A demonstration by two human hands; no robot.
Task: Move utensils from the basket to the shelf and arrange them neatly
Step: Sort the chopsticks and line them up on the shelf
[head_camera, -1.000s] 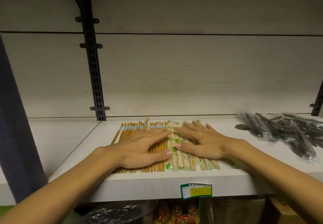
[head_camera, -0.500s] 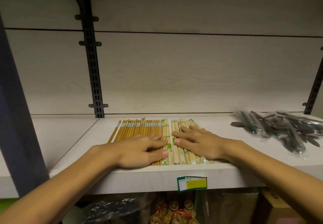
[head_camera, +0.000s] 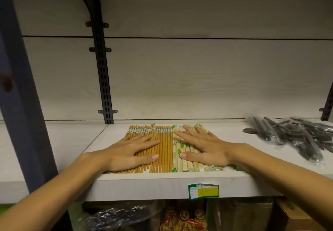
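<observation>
Chopsticks (head_camera: 163, 146) lie in a row on your pale shelf (head_camera: 234, 158) (near edge); left hand (head_camera: 126, 154) and right hand (head_camera: 207, 147) press flat, fingers straight.

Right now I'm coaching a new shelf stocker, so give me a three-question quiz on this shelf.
1. True or false: the left hand lies flat on the brown chopsticks.
2. What is under the right hand? A) wrapped pale chopsticks B) the bagged dark cutlery C) bare shelf
3. Fill in: the yellow-green price label sits on the shelf's front ____.

Key: 1 true; 2 A; 3 edge.
</observation>
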